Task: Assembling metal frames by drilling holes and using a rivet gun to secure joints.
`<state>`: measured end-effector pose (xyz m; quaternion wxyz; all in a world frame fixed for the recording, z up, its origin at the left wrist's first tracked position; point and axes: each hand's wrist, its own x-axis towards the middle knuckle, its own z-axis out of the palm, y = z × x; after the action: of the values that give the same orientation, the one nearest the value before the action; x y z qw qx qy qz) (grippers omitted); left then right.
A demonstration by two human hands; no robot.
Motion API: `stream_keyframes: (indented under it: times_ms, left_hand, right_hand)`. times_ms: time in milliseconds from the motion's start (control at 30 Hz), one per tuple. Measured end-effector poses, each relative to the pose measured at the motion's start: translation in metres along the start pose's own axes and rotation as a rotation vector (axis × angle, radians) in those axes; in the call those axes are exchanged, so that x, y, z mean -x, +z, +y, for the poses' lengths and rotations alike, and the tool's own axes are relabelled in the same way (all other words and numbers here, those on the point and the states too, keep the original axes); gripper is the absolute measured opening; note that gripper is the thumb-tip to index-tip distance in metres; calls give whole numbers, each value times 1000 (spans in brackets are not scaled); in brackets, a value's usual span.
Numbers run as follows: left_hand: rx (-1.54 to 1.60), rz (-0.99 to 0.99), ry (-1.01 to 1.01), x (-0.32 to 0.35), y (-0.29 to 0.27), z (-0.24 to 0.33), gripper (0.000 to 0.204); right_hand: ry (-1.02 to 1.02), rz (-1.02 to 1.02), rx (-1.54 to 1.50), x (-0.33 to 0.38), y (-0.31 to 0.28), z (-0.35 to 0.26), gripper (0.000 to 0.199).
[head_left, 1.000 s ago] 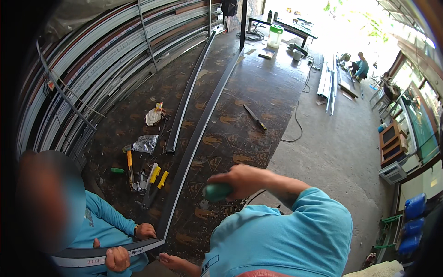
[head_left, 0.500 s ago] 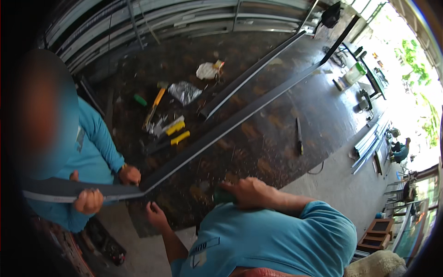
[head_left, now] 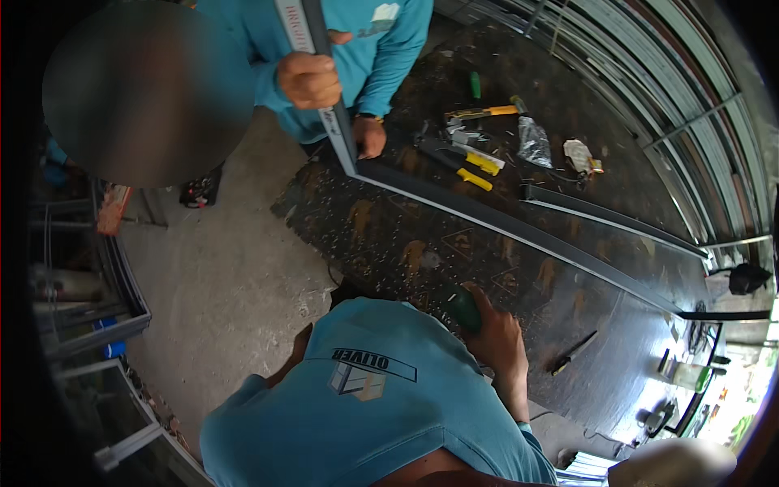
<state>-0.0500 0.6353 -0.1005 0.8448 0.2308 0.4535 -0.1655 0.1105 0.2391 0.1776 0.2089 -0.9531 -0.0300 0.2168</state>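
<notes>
While a co-worker stands a grey bar up at one end, the work looks to be at the joining of a frame corner on the dark board [head_left: 389,235]. The long profile [head_left: 503,223] lies slantwise across that board, its near end meeting the upright bar [head_left: 324,105] at a corner. The co-worker's upper hand [head_left: 308,79] is wrapped around the bar, and the lower hand [head_left: 369,136] rests just beside the corner.

Lower down, the person's right hand [head_left: 497,345] is closed around a green handle [head_left: 464,311], held over the board and well apart from the corner. Judged from this, the next move calls for bringing that tool across to the joint while the bar is kept steady.

The left hand is hidden behind the teal shirt [head_left: 365,406], so its grip cannot be told. The green tool's tip is covered too. Yellow-handled tools [head_left: 479,166] lie past the profile; a thin black tool [head_left: 572,353] near the right hand is too small to identify.
</notes>
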Motion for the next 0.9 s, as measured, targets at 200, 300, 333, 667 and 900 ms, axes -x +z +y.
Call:
stream_keyframes:
  times_ms: [200,300,333,667,900]
  left_hand:
    - [-1662,481,528,-33,1,5,39]
    - [-991,486,1029,-54,76,48,31]
    - [-942,437,1078,-60,106,66,29]
    - [-701,-108,1299,-94,324,192,54]
    - [-894,-495,1390,-153,333,212,101]
  right_hand:
    - [8,9,18,0,-1,8,72]
    - [-21,63,-15,-3,-4,13,71]
    - [3,54,-33,-2,-4,14,71]
    - [119,46,-134,0,-3,7,71]
    - [199,-7,-159,-8,-17,5,71]
